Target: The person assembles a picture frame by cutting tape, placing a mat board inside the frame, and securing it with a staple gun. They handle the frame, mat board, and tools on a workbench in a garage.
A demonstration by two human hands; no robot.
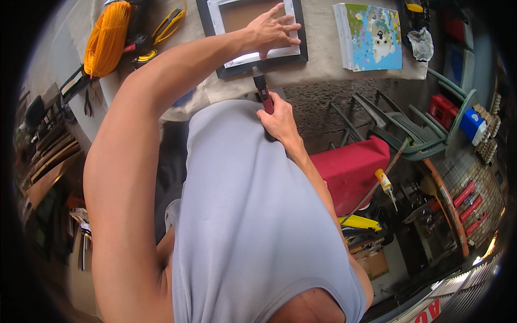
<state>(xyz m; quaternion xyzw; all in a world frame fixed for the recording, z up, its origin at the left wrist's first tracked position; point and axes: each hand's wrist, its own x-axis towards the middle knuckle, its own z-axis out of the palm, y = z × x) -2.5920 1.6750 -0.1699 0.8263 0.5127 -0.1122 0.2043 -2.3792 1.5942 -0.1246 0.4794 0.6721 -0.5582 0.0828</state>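
A dark picture frame [305,32] lies on the cloth-covered table, a white-edged canvas [219,32] with a brown middle set inside it. My left hand [269,31] reaches across with its fingers spread, resting on the right side of the canvas and frame. My right hand [281,119] is closed round a slim red-and-black hand tool [262,90] with a metal tip; its exact kind is unclear. The tool points at the frame's near edge, close to the table's front edge. Whether the tip touches the frame cannot be told.
Orange cord [107,40], yellow-and-black snips [169,26] and a tape measure [144,56] lie at the left. A stack of painted canvases [374,40] sits at the right beside crumpled white paper [421,44]. Green plastic chairs [414,129] and a red cloth-covered thing [350,169] stand right.
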